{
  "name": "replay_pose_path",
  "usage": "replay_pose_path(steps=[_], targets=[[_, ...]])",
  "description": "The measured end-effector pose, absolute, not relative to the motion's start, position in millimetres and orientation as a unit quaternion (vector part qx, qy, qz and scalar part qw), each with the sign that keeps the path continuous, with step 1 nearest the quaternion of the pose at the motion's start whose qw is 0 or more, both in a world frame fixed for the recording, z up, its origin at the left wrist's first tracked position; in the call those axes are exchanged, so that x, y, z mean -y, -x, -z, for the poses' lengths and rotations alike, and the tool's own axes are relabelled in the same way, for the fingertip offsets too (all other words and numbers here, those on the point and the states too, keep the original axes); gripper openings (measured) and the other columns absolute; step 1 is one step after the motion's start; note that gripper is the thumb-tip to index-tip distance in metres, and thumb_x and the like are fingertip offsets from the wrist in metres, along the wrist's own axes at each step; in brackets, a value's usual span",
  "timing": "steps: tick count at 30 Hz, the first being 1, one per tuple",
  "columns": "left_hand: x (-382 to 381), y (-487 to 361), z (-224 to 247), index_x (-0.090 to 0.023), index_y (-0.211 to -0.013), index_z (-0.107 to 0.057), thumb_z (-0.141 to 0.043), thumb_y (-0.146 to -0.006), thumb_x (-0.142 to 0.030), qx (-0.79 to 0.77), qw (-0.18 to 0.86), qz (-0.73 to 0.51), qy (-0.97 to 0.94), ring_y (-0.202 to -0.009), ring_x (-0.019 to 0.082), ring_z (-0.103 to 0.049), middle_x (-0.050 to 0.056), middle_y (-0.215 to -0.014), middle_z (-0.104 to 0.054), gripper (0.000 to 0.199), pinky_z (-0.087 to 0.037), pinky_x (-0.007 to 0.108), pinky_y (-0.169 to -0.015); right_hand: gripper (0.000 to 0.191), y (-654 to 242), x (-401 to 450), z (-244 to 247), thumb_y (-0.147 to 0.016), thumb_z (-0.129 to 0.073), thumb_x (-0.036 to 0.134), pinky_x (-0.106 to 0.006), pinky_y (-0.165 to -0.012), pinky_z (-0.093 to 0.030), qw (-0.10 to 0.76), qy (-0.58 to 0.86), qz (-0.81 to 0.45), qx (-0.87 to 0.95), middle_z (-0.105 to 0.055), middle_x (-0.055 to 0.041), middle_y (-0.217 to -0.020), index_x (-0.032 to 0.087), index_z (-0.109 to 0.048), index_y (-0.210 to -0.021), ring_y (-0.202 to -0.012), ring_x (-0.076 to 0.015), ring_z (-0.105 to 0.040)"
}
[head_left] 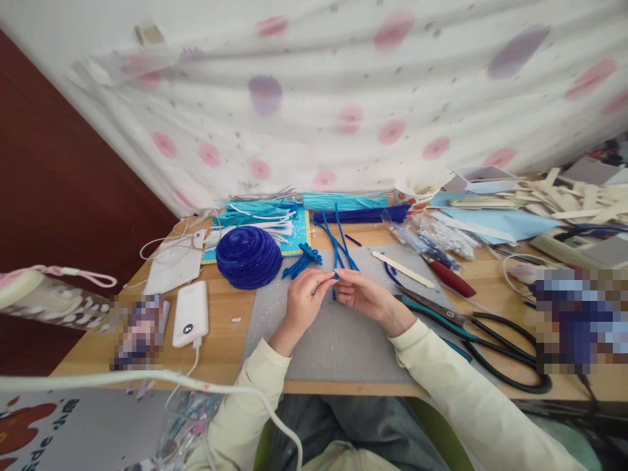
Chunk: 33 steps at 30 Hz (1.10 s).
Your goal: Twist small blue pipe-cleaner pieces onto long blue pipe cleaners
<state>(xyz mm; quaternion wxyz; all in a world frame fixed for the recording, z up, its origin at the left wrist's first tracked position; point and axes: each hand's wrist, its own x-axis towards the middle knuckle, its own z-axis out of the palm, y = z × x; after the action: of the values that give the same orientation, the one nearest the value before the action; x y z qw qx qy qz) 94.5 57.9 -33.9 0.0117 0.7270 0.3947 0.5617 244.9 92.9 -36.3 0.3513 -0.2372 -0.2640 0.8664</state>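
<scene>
My left hand (305, 296) and my right hand (362, 294) meet over the grey cutting mat (333, 347). Their fingertips pinch a small piece of blue pipe cleaner (335, 275) between them, with a short stem hanging below. Just behind the hands, several loose blue pipe cleaners (342, 232) lie crossed. Left of them sits a small bundle of twisted blue pieces (303, 260). A dark blue dome wound in fuzzy strands (248, 257) stands further left.
Large black-handled scissors (510, 347), teal-handled pliers (432, 313), a wooden stick (402, 269) and a red-handled tool (451, 278) lie at the right. Pipe cleaner bundles (363, 214) line the back. A white power bank (191, 314) with a cable is at the left.
</scene>
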Motion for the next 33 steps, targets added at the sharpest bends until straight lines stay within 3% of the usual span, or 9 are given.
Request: replay_pose_path(steps=[7, 13, 21, 33], targets=[[-56.5, -97.7, 29.6, -0.017, -0.086, -0.07, -0.064, -0.08, -0.014, -0.398, 0.05, -0.594, -0.697, -0.074, 0.012, -0.067, 0.005, -0.08, -0.073, 0.009, -0.054, 0.025, -0.07, 0.025, -244.0, -91.1, 33.6, -0.064, -0.081, 0.032, -0.018, -0.046, -0.026, 0.388, 0.24, -0.822, 0.341, -0.033, 0.0092, -0.051, 0.015, -0.063, -0.065, -0.047, -0.0036, -0.025], [-54.4, -99.2, 32.9, -0.02, -0.087, -0.071, -0.062, -0.081, -0.014, -0.402, 0.082, -0.606, -0.682, -0.076, 0.013, -0.068, 0.004, -0.081, -0.074, 0.012, -0.054, 0.026, -0.07, 0.029, -241.3, -90.2, 35.9, -0.059, -0.084, 0.038, -0.02, -0.05, -0.032, 0.43, 0.269, -0.77, 0.387, -0.052, 0.0042, -0.062, 0.016, -0.066, -0.067, -0.053, -0.0049, -0.041], [-51.2, -102.1, 33.4, -0.02, -0.084, -0.069, -0.069, -0.076, -0.021, -0.444, 0.1, -0.623, -0.636, -0.073, 0.014, -0.068, 0.003, -0.079, -0.073, 0.008, -0.055, 0.027, -0.069, 0.031, -238.9, -86.4, 32.5, -0.057, -0.084, 0.039, -0.02, -0.053, -0.034, 0.448, 0.262, -0.772, 0.367, -0.052, 0.005, -0.06, 0.016, -0.064, -0.065, -0.053, -0.0053, -0.042], [-54.0, -96.6, 33.5, -0.02, -0.082, -0.066, -0.066, -0.079, -0.016, -0.393, -0.032, -0.6, -0.696, -0.08, 0.015, -0.069, 0.001, -0.076, -0.072, 0.005, -0.056, 0.032, -0.078, 0.03, -237.7, -83.2, 28.3, -0.065, -0.08, 0.04, -0.021, -0.051, -0.032, 0.452, 0.252, -0.763, 0.387, -0.04, 0.0075, -0.055, 0.017, -0.059, -0.066, -0.05, -0.0054, -0.033]])
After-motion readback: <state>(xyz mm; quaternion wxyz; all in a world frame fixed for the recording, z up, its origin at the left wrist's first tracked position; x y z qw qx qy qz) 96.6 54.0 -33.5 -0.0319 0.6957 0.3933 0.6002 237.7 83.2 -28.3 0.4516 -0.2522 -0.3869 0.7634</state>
